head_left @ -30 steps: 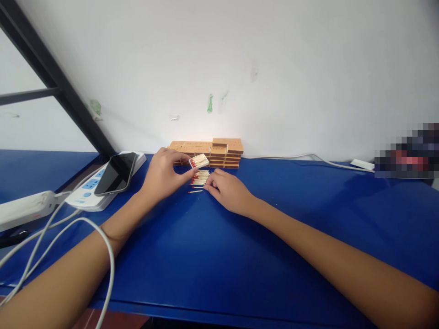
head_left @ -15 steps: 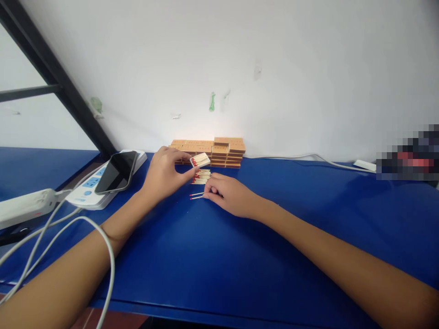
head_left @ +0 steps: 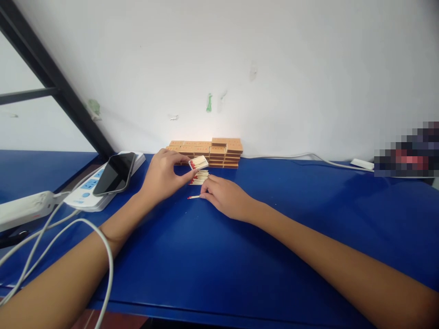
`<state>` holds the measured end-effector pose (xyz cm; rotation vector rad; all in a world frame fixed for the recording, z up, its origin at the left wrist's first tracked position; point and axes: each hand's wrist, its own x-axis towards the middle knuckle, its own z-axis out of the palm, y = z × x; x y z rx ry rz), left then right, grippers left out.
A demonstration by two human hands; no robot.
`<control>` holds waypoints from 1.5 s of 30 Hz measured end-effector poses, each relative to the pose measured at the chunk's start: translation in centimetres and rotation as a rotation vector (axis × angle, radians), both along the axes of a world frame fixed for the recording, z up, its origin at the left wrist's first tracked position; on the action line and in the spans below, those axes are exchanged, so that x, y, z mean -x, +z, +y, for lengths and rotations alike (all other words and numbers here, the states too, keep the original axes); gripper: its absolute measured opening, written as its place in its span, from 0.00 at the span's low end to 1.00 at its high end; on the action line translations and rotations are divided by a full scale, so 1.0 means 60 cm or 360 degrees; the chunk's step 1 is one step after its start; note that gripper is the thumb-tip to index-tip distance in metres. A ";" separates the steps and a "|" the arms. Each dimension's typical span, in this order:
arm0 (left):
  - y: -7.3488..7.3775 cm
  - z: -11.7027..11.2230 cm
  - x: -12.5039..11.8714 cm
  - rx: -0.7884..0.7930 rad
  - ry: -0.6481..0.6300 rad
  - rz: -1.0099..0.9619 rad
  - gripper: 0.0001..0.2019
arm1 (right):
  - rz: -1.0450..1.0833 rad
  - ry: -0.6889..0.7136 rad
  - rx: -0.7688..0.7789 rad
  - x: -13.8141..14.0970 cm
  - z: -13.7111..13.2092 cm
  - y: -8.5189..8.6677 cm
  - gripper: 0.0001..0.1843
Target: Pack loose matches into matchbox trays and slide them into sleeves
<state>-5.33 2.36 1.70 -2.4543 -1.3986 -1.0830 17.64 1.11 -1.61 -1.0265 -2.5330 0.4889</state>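
Between thumb and fingers, my left hand grips a small white matchbox tray, tilted and filled with red-tipped matches. Just below it, a pile of loose matches lies on the blue tabletop, their red heads to the left. My right hand is closed in a pinch in front of that pile, its knuckles hiding the pile's right end. From its fingertips a match sticks out to the left, red head outward. Whether more than one match is in the pinch, I cannot tell.
Stacked orange matchboxes stand against the white wall behind my hands. On the left, a dark phone rests on a white power strip, with looping white cables crossing near my left forearm. Another cable runs along the wall to the right.
Two matches stuck out apart from my right fingertips before; now they show as one, close together or overlapping. My left hand keeps its hold on the tray. The view has shifted slightly.
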 end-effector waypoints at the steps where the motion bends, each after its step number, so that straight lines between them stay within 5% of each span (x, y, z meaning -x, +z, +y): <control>1: 0.000 0.001 0.001 0.0008 0.0001 0.0010 0.07 | -0.0004 0.0002 -0.0010 -0.002 0.000 0.001 0.06; 13: -0.004 0.003 0.001 0.0128 -0.0189 0.0131 0.10 | 0.0303 -0.0241 -0.0314 -0.055 0.049 0.025 0.05; 23: -0.005 -0.009 -0.010 0.0170 -0.0323 0.0055 0.10 | 0.0219 -0.0145 -0.0302 -0.046 0.039 0.019 0.06; 30: 0.002 -0.005 -0.002 0.0063 -0.0055 -0.0001 0.07 | 0.0586 -0.0277 -0.0328 -0.039 0.037 0.017 0.07; 35: 0.005 -0.004 0.001 -0.0002 0.0116 -0.0039 0.09 | 0.0324 -0.0168 -0.0172 -0.010 0.023 -0.006 0.04; 45: -0.002 -0.002 0.000 0.0017 0.0105 -0.0014 0.08 | 0.0079 -0.0214 -0.0151 0.011 0.028 -0.015 0.07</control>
